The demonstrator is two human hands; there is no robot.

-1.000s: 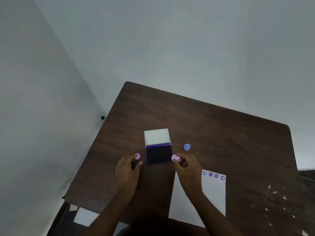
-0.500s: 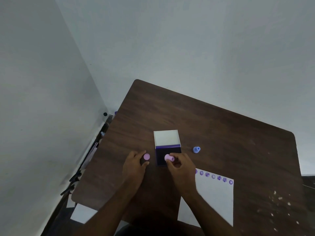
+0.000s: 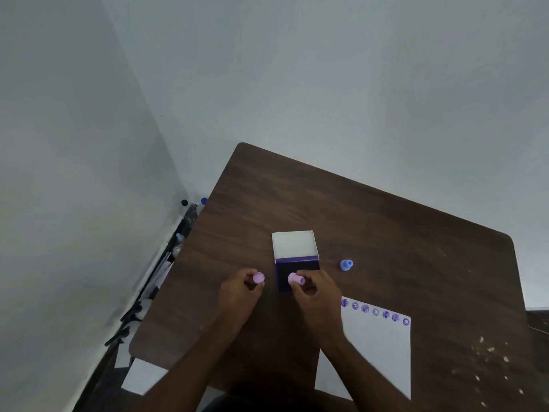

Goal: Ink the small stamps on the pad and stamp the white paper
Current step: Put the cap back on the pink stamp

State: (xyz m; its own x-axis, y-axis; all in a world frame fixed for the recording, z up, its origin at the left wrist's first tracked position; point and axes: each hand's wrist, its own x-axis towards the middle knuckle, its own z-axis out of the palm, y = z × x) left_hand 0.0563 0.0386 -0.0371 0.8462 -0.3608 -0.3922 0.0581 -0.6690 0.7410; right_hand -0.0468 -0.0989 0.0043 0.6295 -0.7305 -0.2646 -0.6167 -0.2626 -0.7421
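An open ink pad (image 3: 298, 270) with a dark purple pad and a raised white lid lies mid-table. My right hand (image 3: 318, 295) pinches a small pink stamp (image 3: 296, 279) over the pad's near part. Just left of the pad, my left hand (image 3: 237, 292) grips another pink stamp (image 3: 258, 277). A blue stamp (image 3: 345, 265) stands alone to the right of the pad. The white paper (image 3: 380, 352) lies at the near right, with a row of several purple prints (image 3: 375, 312) along its far edge; my right forearm covers its left part.
The dark wooden table (image 3: 386, 233) sits against a pale wall corner. Pale specks (image 3: 487, 361) dot its near right. Dark clutter and papers (image 3: 157, 278) lie on the floor to the left, and a white sheet (image 3: 142, 376) shows below the table's near left corner.
My right hand has moved the pink stamp leftward from the pad's right edge to over the pad. The left hand keeps its stamp in place. The camera view has shifted.
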